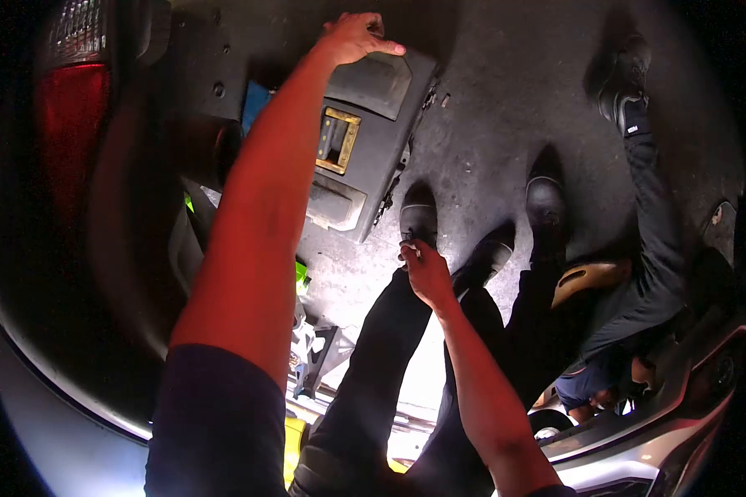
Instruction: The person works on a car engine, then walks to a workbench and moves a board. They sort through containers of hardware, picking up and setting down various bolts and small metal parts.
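My left hand [358, 38] reaches to the top of the view. It is at the far edge of a black case [363, 120], with the thumb out over the lid and the fingers curled at the edge. The case has a yellow-framed handle [338, 140] and two grey lid panels. Lower down, my right hand [428, 276] is closed in a pinch above a dark shoe [419, 214]. A small pale thing shows between its fingertips, too small to name.
At the left is a vehicle's rear with a red lamp [73, 124]. A person in dark trousers [660, 207] is at the right, near a tan curved object [589, 280]. Another person [590, 389] is low at the right, beside a silver vehicle part [638, 439].
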Motion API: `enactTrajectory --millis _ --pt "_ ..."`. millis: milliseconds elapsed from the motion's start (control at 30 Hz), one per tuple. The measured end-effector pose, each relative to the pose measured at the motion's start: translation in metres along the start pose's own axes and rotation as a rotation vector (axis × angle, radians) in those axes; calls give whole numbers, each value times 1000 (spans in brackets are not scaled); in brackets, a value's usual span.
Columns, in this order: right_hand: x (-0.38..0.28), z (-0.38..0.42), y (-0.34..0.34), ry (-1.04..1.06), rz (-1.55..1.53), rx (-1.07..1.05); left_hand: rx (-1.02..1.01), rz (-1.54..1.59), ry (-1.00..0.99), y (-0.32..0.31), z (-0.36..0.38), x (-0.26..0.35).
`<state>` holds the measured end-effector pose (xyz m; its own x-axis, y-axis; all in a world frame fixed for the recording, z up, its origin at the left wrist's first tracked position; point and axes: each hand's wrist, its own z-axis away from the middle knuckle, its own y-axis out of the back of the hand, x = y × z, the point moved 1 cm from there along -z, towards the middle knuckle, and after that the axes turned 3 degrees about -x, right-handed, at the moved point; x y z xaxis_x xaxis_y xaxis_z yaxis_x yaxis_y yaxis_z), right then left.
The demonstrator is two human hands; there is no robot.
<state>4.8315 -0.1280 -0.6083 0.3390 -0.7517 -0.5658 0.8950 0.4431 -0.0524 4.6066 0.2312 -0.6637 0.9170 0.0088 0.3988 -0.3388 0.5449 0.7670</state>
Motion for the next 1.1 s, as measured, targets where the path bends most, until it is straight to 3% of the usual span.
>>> enactTrajectory --millis 33,133,233,267,333,367,433,467,500,733,867,1033,1100 --pt "3 -1 -1 2 -7 1 29 -10 -10 0 7 4" --pt "11 -4 -3 1 -19 5 784 -63 -106 -32 55 17" --pt "16 -7 -8 3 -58 9 1094 -13 399 -82 159 27" --pt "15 -7 -9 -6 -81 -1 1311 313 475 -113 193 14" --pt "13 -6 -9 -26 -124 -20 1089 164 1077 -163 283 -16" --pt "12 -5 -10 -41 -140 -37 994 553 1390 -206 316 -43" --pt "16 -4 -14 -23 -144 -36 873 1316 1514 -231 347 -46" --pt "17 -4 -15 -14 -143 -36 876 1662 1311 -234 352 -39" --pt "18 -4 -15 -28 -150 -42 817 1480 1280 -233 353 -38" --pt "14 -7 -22 -71 -182 -76 706 1504 1272 -226 357 -38" --pt "24 -13 -22 -22 -128 -33 708 1410 1388 -219 358 -45" --pt "26 -11 -24 -49 -180 -55 688 1524 1153 -213 360 -42" --pt "28 -14 -27 -20 -167 -49 778 1454 1148 -208 360 -35"
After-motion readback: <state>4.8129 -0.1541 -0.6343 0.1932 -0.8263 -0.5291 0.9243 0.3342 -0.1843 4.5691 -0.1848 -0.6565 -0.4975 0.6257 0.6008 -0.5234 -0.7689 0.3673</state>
